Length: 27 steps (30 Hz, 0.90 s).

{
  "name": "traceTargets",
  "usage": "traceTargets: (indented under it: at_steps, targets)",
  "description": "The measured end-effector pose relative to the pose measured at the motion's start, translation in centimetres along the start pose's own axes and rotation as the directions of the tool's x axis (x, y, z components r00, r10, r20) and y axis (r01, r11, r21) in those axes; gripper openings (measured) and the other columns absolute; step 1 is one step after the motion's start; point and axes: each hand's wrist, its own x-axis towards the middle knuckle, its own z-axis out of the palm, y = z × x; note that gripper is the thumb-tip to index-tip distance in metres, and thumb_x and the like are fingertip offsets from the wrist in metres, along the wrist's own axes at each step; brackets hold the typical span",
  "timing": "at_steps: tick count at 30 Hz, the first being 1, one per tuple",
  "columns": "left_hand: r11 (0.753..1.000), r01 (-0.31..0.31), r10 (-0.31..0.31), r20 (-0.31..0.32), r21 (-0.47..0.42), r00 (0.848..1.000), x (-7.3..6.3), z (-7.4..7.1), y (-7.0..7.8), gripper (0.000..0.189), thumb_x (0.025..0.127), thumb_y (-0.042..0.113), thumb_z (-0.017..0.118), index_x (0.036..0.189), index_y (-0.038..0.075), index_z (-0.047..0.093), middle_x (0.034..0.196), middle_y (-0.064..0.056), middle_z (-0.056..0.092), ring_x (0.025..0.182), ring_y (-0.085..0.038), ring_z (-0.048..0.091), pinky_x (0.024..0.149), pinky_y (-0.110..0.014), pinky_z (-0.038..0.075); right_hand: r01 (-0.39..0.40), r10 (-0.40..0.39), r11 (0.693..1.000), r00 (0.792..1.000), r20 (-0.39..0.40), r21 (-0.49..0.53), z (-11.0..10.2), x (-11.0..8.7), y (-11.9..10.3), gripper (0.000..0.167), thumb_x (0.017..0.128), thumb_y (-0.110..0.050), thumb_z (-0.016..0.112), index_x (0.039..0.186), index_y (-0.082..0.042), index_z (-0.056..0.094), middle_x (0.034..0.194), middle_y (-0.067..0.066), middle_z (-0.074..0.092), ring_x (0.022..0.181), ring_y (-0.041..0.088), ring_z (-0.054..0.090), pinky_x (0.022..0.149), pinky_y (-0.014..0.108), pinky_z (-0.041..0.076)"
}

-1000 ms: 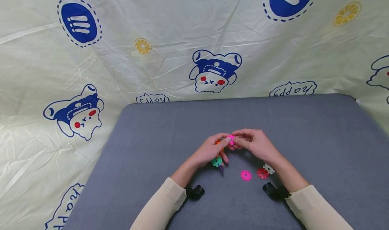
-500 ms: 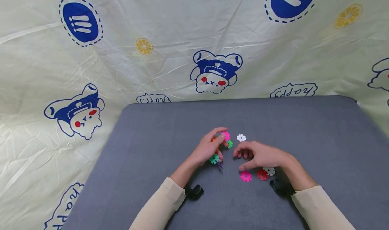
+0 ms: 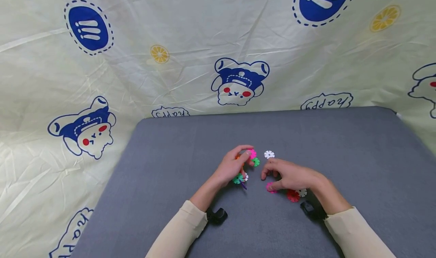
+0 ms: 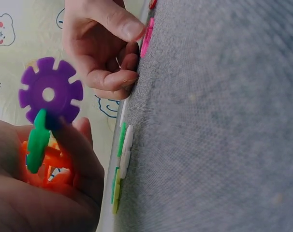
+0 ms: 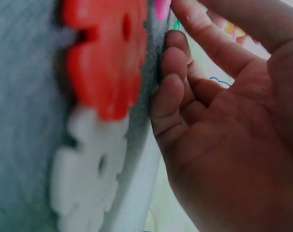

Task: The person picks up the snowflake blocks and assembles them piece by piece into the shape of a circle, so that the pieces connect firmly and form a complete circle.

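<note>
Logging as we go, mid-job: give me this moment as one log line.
left hand: holding orange piece | right hand: touching pink disc on table | near right hand: red disc, white disc

A held disc cluster (image 4: 38,145) shows orange, green and purple; a pink disc (image 4: 147,39) lies flat.

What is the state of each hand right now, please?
Left hand: closed, holding a cluster of notched discs, orange among them.
Right hand: open, its thumb touching a pink disc on the grey table.
</note>
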Motion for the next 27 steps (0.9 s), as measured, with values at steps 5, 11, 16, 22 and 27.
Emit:
traceTargets:
  at_steps: [5,11,16,22,27]
  targets:
    - [1.0,-0.012,0.012,-0.026,0.021,1.0,0.2,0.1,-0.1,0.035,0.101,0.033,0.05,0.13,0.015,0.058,0.086,-0.014,0.07,0.039,-0.018,0.043,0.042,-0.027,0.042,-0.01,0.01,1.0,1.0,0.013,0.009,-0.4,-0.4,-0.1,0.033,0.075,-0.022,0.083,0.101,-0.021,0.063,0.099,-0.002,0.052,0.087,0.021,0.048,0.074,0.032,0.045]
    - [1.0,-0.015,0.016,-0.037,0.023,0.999,0.3,0.2,-0.3,0.034,0.101,0.031,0.05,0.129,0.013,0.059,0.084,-0.014,0.069,0.039,-0.018,0.042,0.042,-0.028,0.042,-0.029,0.029,0.999,1.0,0.006,0.021,-0.6,-0.4,-0.1,0.028,0.078,-0.013,0.081,0.094,-0.016,0.059,0.084,0.0,0.053,0.072,0.019,0.05,0.062,0.029,0.045]
    - [1.0,-0.009,0.009,-0.047,0.013,0.999,0.1,0.2,-0.3,0.033,0.1,0.031,0.051,0.126,0.013,0.061,0.081,-0.013,0.069,0.039,-0.017,0.041,0.043,-0.027,0.042,-0.058,0.061,0.995,0.998,-0.029,0.083,-0.5,0.0,0.2,0.019,0.086,-0.007,0.072,0.096,-0.013,0.058,0.075,0.0,0.055,0.066,0.018,0.052,0.058,0.03,0.046]
    - [1.0,-0.002,0.002,-0.041,0.0,0.999,0.1,0.2,-0.1,0.034,0.1,0.033,0.051,0.125,0.012,0.061,0.077,-0.015,0.068,0.038,-0.015,0.037,0.041,-0.026,0.04,-0.052,0.072,0.993,0.977,-0.2,0.106,-0.8,0.4,0.4,0.018,0.086,-0.005,0.071,0.1,-0.011,0.061,0.082,-0.001,0.06,0.073,0.018,0.057,0.063,0.03,0.05]
    - [1.0,0.008,-0.008,-0.036,-0.004,0.999,0.1,0.3,-0.2,0.033,0.1,0.033,0.051,0.123,0.012,0.062,0.075,-0.013,0.067,0.038,-0.014,0.037,0.039,-0.024,0.038,-0.05,0.099,0.989,0.924,-0.369,0.141,-0.8,0.6,0.1,0.014,0.085,-0.01,0.073,0.096,-0.012,0.064,0.082,-0.001,0.064,0.072,0.018,0.06,0.061,0.03,0.05]
